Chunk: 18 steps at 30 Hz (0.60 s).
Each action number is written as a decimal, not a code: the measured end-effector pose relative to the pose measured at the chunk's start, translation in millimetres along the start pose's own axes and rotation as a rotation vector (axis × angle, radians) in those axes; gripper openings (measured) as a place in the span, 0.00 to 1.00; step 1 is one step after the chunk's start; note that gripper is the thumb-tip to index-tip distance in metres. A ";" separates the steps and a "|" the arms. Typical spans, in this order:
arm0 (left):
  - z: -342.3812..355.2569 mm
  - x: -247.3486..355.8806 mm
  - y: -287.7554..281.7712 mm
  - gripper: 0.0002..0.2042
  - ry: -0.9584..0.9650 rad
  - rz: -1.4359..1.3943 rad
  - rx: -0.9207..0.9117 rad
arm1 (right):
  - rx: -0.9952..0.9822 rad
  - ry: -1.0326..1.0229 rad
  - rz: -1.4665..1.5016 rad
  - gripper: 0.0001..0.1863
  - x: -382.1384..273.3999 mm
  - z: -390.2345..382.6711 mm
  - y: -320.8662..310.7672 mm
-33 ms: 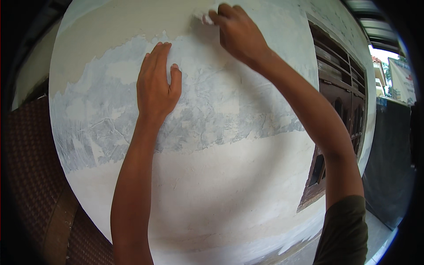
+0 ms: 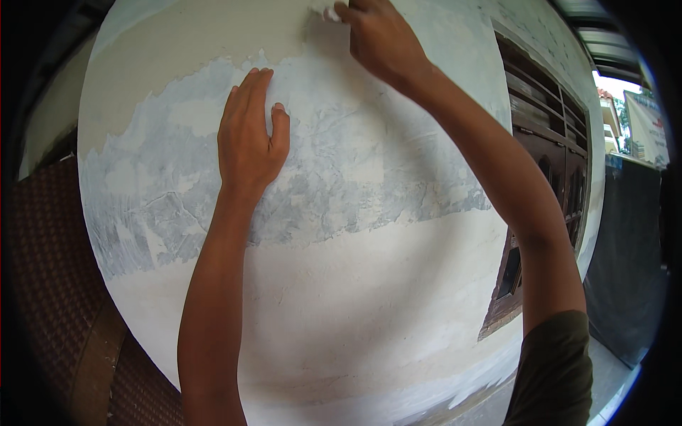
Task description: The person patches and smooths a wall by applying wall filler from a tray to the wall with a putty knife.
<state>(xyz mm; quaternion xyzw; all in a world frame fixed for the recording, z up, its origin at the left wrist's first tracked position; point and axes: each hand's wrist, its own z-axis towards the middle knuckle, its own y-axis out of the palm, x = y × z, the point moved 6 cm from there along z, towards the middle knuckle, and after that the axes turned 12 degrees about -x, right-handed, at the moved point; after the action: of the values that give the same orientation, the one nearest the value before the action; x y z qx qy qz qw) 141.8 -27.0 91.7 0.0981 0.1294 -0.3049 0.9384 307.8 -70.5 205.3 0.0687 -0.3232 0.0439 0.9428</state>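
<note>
My right hand [image 2: 387, 39] is high on the wall, its fingers closed around a small white-smeared tool [image 2: 329, 13]. That tool is held against or close to the wall at the top edge of the view, and its exact kind does not show clearly. Lower and to the left, my left hand [image 2: 250, 135] lies flat on the wall, fingers stretched up and thumb apart, holding nothing. The wall [image 2: 355, 291] has a beige coat at the top, a patchy grey-white band across the middle and plain white below.
A dark brown wooden window [image 2: 543, 156] with slats and panels is set in the wall at right. Beyond it hang a dark sheet [image 2: 625, 255] and a pale banner [image 2: 645, 128]. At left stands a brown woven panel [image 2: 53, 248] with a wooden strip [image 2: 94, 369].
My right hand and the tool have moved slightly upward and a little left along the wall. The left hand stays flat in nearly the same place.
</note>
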 end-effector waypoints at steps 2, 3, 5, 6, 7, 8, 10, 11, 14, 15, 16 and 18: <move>5.0 8.7 6.3 0.21 0.014 -0.030 0.008 | 0.028 0.047 -0.033 0.11 37.3 34.2 -4.7; 2.5 5.1 5.3 0.21 0.005 -0.008 -0.001 | 0.038 0.053 -0.043 0.11 45.2 50.6 6.7; 3.2 7.0 6.3 0.21 0.007 -0.009 -0.001 | 0.001 0.057 -0.081 0.12 59.5 64.0 24.4; 4.8 9.2 7.2 0.21 0.012 -0.012 0.000 | -0.034 0.062 -0.123 0.12 65.2 64.7 33.4; 3.6 6.7 6.6 0.21 0.006 -0.007 -0.003 | -0.035 0.059 -0.115 0.12 55.6 59.0 40.2; 2.4 3.5 4.7 0.22 -0.011 -0.014 -0.028 | -0.056 0.061 -0.090 0.12 37.1 46.2 42.5; -1.4 -3.0 -2.1 0.22 -0.032 -0.011 -0.051 | -0.079 0.011 -0.056 0.13 -10.6 15.0 29.2; -1.7 -3.4 -2.8 0.22 -0.034 -0.014 -0.052 | -0.085 -0.039 -0.056 0.14 -28.9 -0.6 17.5; -0.9 -3.3 -0.4 0.22 -0.031 -0.018 -0.053 | -0.047 -0.100 0.086 0.11 -37.6 -3.6 -3.7; -1.9 -5.1 -1.7 0.22 -0.036 -0.005 -0.052 | -0.045 -0.102 0.088 0.11 -33.4 8.8 -3.3; -0.1 -1.7 2.0 0.22 -0.030 -0.017 -0.050 | 0.029 -0.058 0.018 0.12 -15.5 26.2 -5.6; 1.4 2.6 4.9 0.21 -0.017 -0.028 -0.041 | 0.105 -0.018 -0.045 0.12 14.4 57.2 2.0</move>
<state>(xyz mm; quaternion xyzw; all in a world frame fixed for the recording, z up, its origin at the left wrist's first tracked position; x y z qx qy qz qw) 147.0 -24.9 92.7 0.0743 0.1290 -0.3160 0.9370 284.4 -77.0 259.0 0.1258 -0.3274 0.0389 0.9357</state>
